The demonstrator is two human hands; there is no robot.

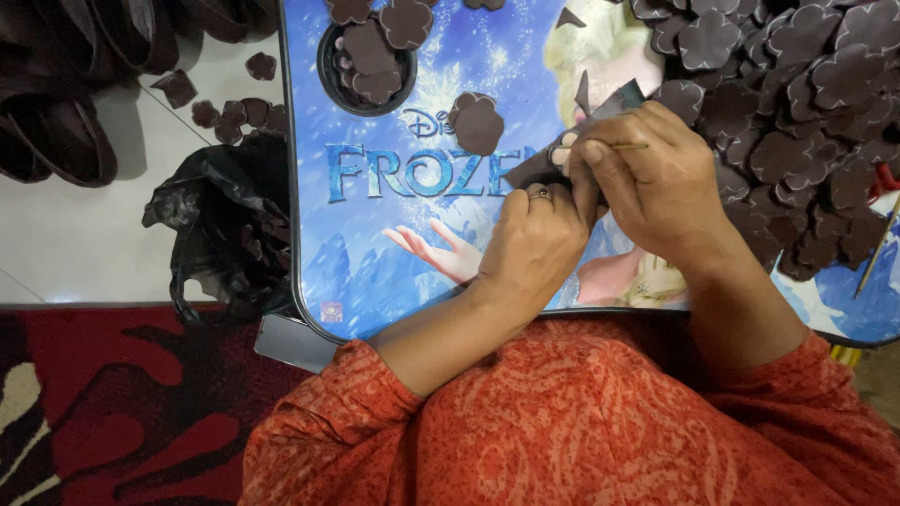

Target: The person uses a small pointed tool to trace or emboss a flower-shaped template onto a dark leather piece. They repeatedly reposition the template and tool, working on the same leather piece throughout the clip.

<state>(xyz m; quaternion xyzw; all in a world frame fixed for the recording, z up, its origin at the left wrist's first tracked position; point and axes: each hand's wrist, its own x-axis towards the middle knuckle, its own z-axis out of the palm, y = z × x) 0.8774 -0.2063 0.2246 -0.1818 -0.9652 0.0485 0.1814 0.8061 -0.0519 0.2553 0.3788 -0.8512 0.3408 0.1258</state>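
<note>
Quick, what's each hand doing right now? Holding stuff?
Left hand: closed on a dark brown cutout piece.
Right hand: closed, pinching a thin stick against the same piece.

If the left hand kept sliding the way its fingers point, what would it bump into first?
Probably the right hand: the left hand points up and to the right, and its fingers already meet the dark folded piece that both hands hold, with the right hand just behind it.

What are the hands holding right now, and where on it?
Both hands pinch one dark brown cut piece: left hand at its lower edge, right hand over its upper part, with a thin stick under the thumb.
</note>
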